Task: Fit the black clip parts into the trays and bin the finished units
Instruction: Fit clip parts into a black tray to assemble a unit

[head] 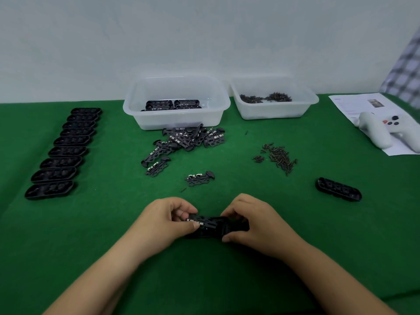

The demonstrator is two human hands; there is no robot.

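Now my left hand (164, 218) and right hand (247, 220) pinch the black tray (213, 230), seating a clip part (200, 221); next, press it flush.

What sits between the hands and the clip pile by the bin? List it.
Head view: one loose clip part and a small dark pin lie on the green cloth between the hands' tray and the pile.

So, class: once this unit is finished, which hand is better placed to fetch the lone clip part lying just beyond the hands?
Probably the left hand. The lone clip part lies slightly to the left of the held tray, nearer that hand than the right hand.
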